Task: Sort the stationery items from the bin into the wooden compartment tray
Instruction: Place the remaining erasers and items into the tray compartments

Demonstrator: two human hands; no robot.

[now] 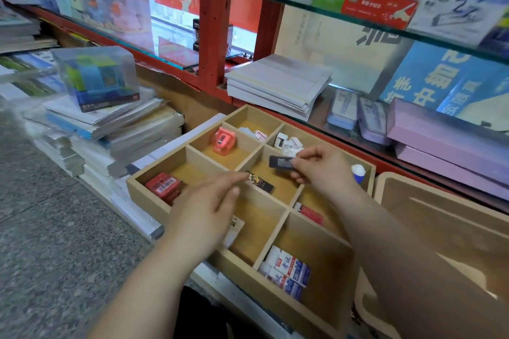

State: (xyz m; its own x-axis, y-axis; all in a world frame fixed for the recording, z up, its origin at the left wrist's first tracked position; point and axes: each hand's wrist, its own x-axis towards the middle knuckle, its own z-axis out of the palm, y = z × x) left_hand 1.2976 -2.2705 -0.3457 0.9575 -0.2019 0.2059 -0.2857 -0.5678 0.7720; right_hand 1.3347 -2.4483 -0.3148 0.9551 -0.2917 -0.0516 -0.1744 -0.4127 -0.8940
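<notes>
A wooden compartment tray (132, 183) lies in front of me on stacked goods. My right hand (321, 164) pinches a small dark rectangular eraser (281, 161) above a middle compartment. Below it a black patterned eraser (261, 181) lies in that compartment. My left hand (205, 205) hovers over the tray with fingers spread and nothing in it. Other compartments hold a red box (162, 186), a pink sharpener (223, 141), white sharpeners (287, 143), a red-and-white eraser (309, 213) and blue-white erasers (289, 272). The wooden bin (429, 201) sits at the right.
A blue-and-white glue cap (358, 172) stands in the tray's right compartment. Stacks of notebooks (278, 85) and books (110, 129) flank the tray. A clear box (96, 77) tops the left stack. Red shelving with glass shelves (385, 27) rises behind. Grey floor lies on the left.
</notes>
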